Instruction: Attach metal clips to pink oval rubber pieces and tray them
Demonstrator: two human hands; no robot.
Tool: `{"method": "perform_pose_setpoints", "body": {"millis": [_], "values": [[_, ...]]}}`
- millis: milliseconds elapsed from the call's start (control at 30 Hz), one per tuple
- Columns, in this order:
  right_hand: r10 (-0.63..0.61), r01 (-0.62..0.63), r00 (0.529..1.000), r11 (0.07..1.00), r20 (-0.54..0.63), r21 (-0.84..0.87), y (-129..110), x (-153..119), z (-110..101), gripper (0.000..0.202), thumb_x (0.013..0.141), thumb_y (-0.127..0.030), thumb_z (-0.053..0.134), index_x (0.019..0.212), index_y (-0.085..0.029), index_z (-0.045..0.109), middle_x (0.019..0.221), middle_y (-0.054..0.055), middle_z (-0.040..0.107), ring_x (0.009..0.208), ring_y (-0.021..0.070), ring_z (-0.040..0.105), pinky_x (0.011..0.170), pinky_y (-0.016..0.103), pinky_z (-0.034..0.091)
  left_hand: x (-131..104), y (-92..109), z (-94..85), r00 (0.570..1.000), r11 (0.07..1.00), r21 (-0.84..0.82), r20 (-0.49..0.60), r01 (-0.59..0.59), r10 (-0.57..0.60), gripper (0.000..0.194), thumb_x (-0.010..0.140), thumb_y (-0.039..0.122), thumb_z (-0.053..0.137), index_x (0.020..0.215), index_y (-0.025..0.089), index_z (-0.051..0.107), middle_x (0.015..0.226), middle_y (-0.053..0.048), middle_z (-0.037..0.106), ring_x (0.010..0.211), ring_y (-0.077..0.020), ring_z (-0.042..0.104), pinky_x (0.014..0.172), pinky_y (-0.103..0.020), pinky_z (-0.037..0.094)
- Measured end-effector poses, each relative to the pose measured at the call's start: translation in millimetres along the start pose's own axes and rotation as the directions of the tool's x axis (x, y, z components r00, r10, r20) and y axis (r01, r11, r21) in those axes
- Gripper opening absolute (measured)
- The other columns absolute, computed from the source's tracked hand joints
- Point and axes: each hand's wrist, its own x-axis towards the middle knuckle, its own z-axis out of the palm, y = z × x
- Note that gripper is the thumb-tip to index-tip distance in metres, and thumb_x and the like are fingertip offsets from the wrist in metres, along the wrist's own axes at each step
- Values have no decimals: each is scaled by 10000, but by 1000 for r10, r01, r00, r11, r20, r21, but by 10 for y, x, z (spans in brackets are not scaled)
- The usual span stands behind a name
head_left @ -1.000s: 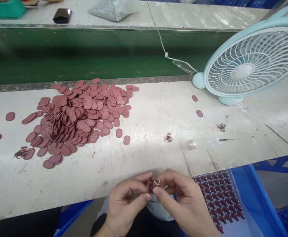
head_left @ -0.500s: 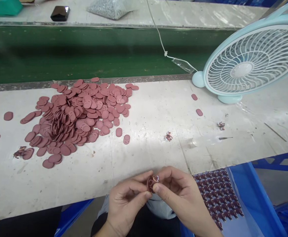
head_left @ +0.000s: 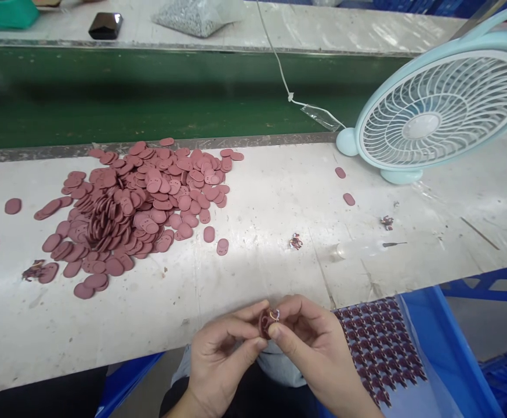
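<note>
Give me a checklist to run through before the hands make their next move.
1. Small reddish piece gripped by both left hand and right hand: ok.
2. Whole piece visible for checking: not ok; the hands hide part of it.
3. Pile of reddish ovals on the table, forward and left of the left hand: ok.
4. Rows of dark pieces beside the right hand: ok.
5. Loose clusters off the table: not ok; a small dark cluster lies beyond the hands.
6. Fan switched off: cannot tell.

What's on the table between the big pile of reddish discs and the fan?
In the head view, two loose reddish discs lie between the pile and the fan, nearer the fan; a small brown clump lies closer to the camera.
</note>
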Motion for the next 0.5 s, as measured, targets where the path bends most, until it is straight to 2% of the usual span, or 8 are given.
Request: {"method": "perform_pose_setpoints", "body": {"millis": [100,233,333,400,467,500], "values": [[13,-14,1000,999,19,34,7,-4,-11,118,881,-297,789,893,-211,709,842,4,723,803,127,666,748,231,531,11,-34,-4,999,999,25,26,-40,39,137,759,321,872,719,215,796,1176,-125,783,1121,-341,727,1016,-452,582],[-32,32,999,993,3,118,77,-27,-91,60,902,-263,769,931,-235,726,864,-4,723,846,123,690,798,216,553,19,-13,-7,981,980,124,133,-156,140,44,801,259,833,828,233,810,1289,-119,735,1173,-336,704,1056,-467,556],[-73,82,996,981,-59,176,152,-102,-275,43,926,-265,736,966,-249,731,879,6,722,838,134,692,795,234,578,106,122,-80,949,914,279,201,-294,244,148,811,224,818,957,242,806,1347,-117,701,1205,-335,685,1064,-467,549],[-84,104,990,978,-113,183,193,-196,-476,49,930,-277,723,968,-248,733,849,18,712,779,150,693,713,249,600,257,256,-183,894,758,473,224,-448,389,208,838,201,784,1040,251,795,1332,-98,712,1225,-314,671,1094,-442,522],[-98,130,972,982,-213,140,241,-332,-737,62,918,-291,727,949,-238,736,821,31,695,713,166,691,615,258,603,471,400,-311,804,483,672,304,-561,511,279,894,183,701,1156,249,768,1356,-77,700,1300,-301,616,1172,-439,441],[-108,138,954,986,-280,92,277,-415,-887,74,907,-299,736,935,-231,737,817,37,687,689,173,691,580,263,600,586,466,-375,765,338,735,370,-588,527,320,927,180,637,1225,235,740,1397,-76,673,1363,-306,560,1214,-456,381]]}}
